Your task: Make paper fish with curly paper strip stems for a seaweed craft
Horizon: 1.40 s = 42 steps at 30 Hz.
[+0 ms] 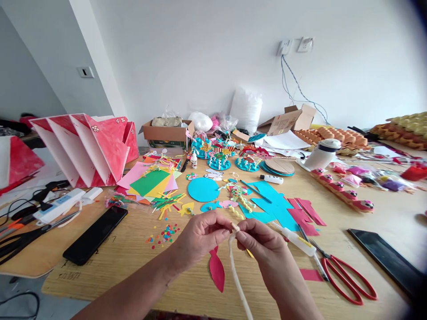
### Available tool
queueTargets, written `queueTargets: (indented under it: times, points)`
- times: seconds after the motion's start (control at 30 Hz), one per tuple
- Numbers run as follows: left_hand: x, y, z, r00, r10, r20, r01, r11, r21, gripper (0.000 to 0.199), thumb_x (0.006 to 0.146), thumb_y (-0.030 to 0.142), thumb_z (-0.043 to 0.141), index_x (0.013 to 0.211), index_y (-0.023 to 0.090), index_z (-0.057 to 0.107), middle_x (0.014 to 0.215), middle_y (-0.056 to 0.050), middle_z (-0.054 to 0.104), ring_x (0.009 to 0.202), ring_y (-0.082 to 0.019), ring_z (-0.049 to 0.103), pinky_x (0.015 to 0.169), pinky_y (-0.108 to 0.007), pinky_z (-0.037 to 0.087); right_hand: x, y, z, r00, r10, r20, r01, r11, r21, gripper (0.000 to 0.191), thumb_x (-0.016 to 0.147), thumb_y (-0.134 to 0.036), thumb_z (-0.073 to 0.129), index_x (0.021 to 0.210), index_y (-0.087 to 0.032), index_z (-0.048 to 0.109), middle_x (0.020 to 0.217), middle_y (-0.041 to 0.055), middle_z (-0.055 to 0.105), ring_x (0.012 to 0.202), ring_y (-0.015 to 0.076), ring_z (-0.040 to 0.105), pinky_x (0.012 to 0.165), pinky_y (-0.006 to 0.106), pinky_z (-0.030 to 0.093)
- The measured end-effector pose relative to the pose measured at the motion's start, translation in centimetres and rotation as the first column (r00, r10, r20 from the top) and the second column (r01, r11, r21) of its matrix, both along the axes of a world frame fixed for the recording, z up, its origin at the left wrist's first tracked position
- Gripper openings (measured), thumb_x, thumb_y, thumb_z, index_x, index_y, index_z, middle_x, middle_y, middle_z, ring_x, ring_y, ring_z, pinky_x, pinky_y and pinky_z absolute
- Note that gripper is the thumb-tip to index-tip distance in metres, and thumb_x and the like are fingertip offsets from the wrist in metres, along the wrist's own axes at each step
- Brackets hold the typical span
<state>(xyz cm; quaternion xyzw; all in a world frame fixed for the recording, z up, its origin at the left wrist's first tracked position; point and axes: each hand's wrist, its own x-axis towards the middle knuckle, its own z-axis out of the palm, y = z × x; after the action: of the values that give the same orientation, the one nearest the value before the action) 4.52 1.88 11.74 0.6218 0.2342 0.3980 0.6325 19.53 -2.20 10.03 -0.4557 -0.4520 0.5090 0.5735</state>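
Left hand [203, 235] and right hand [258, 240] meet low in the middle of the view, thumb and forefinger of each closed in a narrow pinch at the upper end of a long, slender off-white cord [236, 271]. From the fingertips, where its end looks bunched, the cord hangs in a gentle curve down past the lower edge of the view. Both hands are above the pale wood-grain tabletop [140, 284]. Below the left hand, between the forearms, lies a crimson fish-shaped paper cutout [217, 270], its tail end partly hidden by that hand. Small multicoloured paper dots [169, 233] are scattered to the left of it. Near the right hand lie a translucent white tube [298, 242] and, further right, metal scissors with red looped handles [331, 260]. Beyond the hands are a flat round bright-blue disc [203, 190], a yellow fish-shaped cutout [187, 209] and overlapping bright-blue paper pieces [273, 204]. At the left, well apart from the hands, rests a black rectangular phone [95, 234].
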Motion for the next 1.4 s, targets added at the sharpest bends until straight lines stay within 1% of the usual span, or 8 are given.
queueTargets:
  times: [0.23, 0.43, 0.63, 0.8, 0.93, 1.2, 1.3, 1.4]
  points:
    - [0.2, 0.8, -1.2, 0.987, -0.045, 0.153, 0.045, 0.999, 0.000, 0.012, 0.071, 0.025, 0.070, 0.073, 0.016, 0.063, 0.075, 0.000, 0.053, 0.073, -0.012, 0.051, 0.064, -0.022, 0.041, -0.1, 0.7, -0.4, 0.892, 0.245, -0.379, -0.303, 0.947, -0.102, 0.020, 0.061, -0.032, 0.077, 0.065, -0.017, 0.064, 0.055, -0.0032, 0.055, 0.052, 0.0064, 0.044, 0.054, 0.020, 0.033]
    - [0.4, 0.3, -1.7, 0.990, 0.074, 0.120, -0.074, 0.997, -0.003, 0.018, 0.070, 0.033, 0.071, 0.068, 0.016, 0.066, 0.084, -0.003, 0.050, 0.086, -0.016, 0.050, 0.074, -0.026, 0.042, -1.2, 1.1, -1.4, 0.838, 0.269, -0.474, -0.351, 0.932, -0.091, 0.020, 0.058, -0.029, 0.078, 0.063, -0.018, 0.063, 0.054, -0.0043, 0.055, 0.050, 0.0061, 0.045, 0.053, 0.019, 0.036]
    - [-0.6, 0.4, -0.5, 0.993, 0.072, 0.093, -0.075, 0.997, 0.028, 0.016, 0.079, 0.032, 0.061, 0.077, 0.016, 0.060, 0.083, -0.003, 0.060, 0.082, -0.015, 0.055, 0.076, -0.026, 0.041, 3.4, 1.1, 0.4, 0.991, 0.098, 0.096, -0.096, 0.995, -0.025, 0.026, 0.071, -0.046, 0.064, 0.077, -0.021, 0.067, 0.080, 0.0045, 0.066, 0.078, 0.0182, 0.058, 0.074, 0.030, 0.044]
    - [-0.4, 0.5, 0.3, 0.991, 0.127, 0.031, -0.130, 0.977, 0.169, 0.020, 0.085, 0.036, 0.053, 0.081, 0.016, 0.053, 0.072, -0.002, 0.058, 0.072, -0.014, 0.055, 0.069, -0.025, 0.043, 4.9, -1.9, 4.6, 0.693, -0.194, 0.694, 0.090, 0.979, 0.183, 0.025, 0.066, -0.047, 0.065, 0.082, -0.028, 0.069, 0.082, 0.0057, 0.069, 0.075, 0.0246, 0.061, 0.063, 0.031, 0.046]
    - [0.6, 0.1, 0.5, 0.981, 0.196, 0.010, -0.188, 0.920, 0.343, 0.017, 0.088, 0.033, 0.047, 0.084, 0.017, 0.051, 0.068, 0.001, 0.052, 0.059, -0.010, 0.049, 0.057, -0.021, 0.040, 0.8, -2.8, 5.6, 0.602, -0.266, 0.753, 0.024, 0.948, 0.316, 0.015, 0.072, -0.040, 0.061, 0.082, -0.028, 0.064, 0.075, 0.0026, 0.068, 0.065, 0.0191, 0.061, 0.056, 0.027, 0.044]
    - [0.5, 1.1, 0.3, 0.905, 0.422, -0.044, -0.242, 0.597, 0.765, 0.009, 0.088, 0.020, 0.045, 0.087, 0.018, 0.053, 0.076, -0.003, 0.058, 0.070, -0.013, 0.055, 0.064, -0.022, 0.043, -1.5, -0.8, 3.2, 0.767, -0.243, 0.593, 0.110, 0.961, 0.252, 0.022, 0.080, -0.032, 0.050, 0.062, -0.021, 0.052, 0.051, -0.0029, 0.051, 0.046, 0.0103, 0.044, 0.045, 0.021, 0.033]
    - [0.7, 1.6, -0.2, 0.877, 0.470, -0.103, -0.223, 0.587, 0.778, 0.013, 0.089, 0.019, 0.042, 0.085, 0.018, 0.054, 0.075, -0.003, 0.058, 0.071, -0.014, 0.055, 0.065, -0.023, 0.043, -1.7, -0.1, 2.5, 0.731, -0.281, 0.622, 0.148, 0.955, 0.257, 0.022, 0.080, -0.030, 0.048, 0.060, -0.021, 0.048, 0.050, -0.0032, 0.049, 0.046, 0.0105, 0.043, 0.045, 0.021, 0.032]
    - [0.9, 2.0, -0.5, 0.842, 0.488, -0.229, -0.134, 0.601, 0.788, 0.019, 0.091, 0.021, 0.038, 0.084, 0.018, 0.056, 0.075, -0.003, 0.057, 0.073, -0.015, 0.054, 0.066, -0.024, 0.043, -1.7, 0.6, 2.1, 0.563, -0.329, 0.758, 0.118, 0.940, 0.320, 0.020, 0.080, -0.024, 0.043, 0.061, -0.022, 0.045, 0.051, -0.0021, 0.051, 0.045, 0.0116, 0.045, 0.046, 0.023, 0.032]
